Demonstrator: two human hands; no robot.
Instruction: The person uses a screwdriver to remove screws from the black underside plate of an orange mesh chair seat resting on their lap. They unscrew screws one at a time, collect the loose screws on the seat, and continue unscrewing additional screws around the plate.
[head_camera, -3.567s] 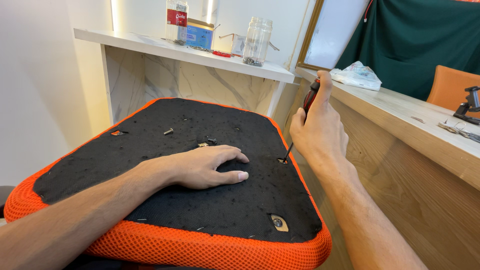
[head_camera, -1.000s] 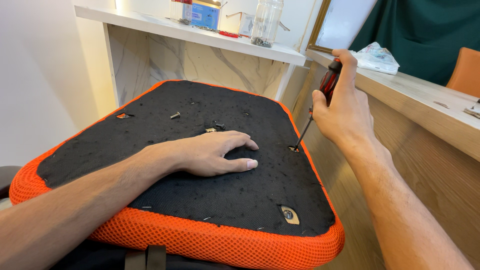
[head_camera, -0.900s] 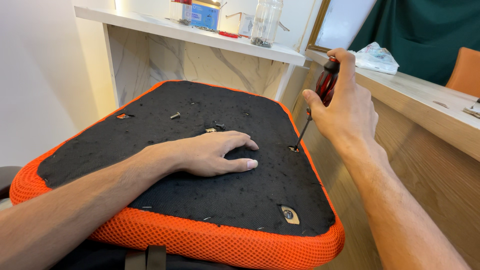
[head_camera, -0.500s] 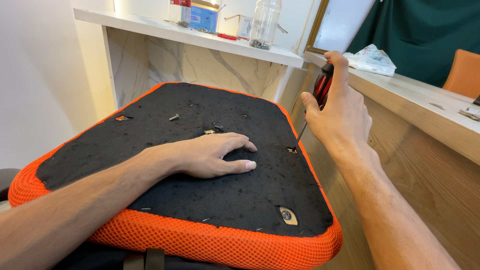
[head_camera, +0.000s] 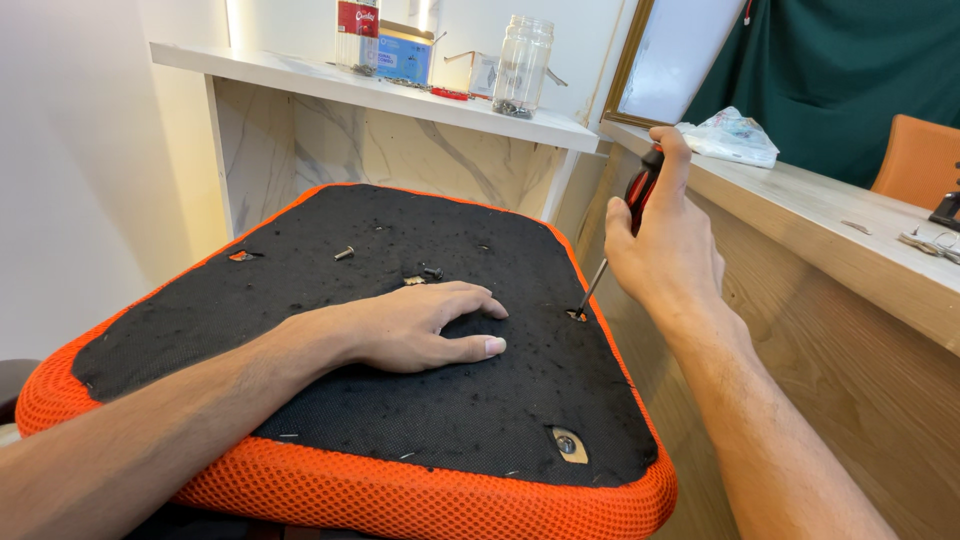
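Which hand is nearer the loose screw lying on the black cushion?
Left. The left hand lies flat just below the loose screw; the right hand holds a screwdriver at the far edge.

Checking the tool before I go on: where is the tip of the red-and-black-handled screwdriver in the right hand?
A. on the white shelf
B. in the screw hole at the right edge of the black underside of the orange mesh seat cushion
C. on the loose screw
B: the right hand holds the red-and-black-handled screwdriver with its tip in the screw hole at the right edge of the black underside; the left hand lies flat beside it.
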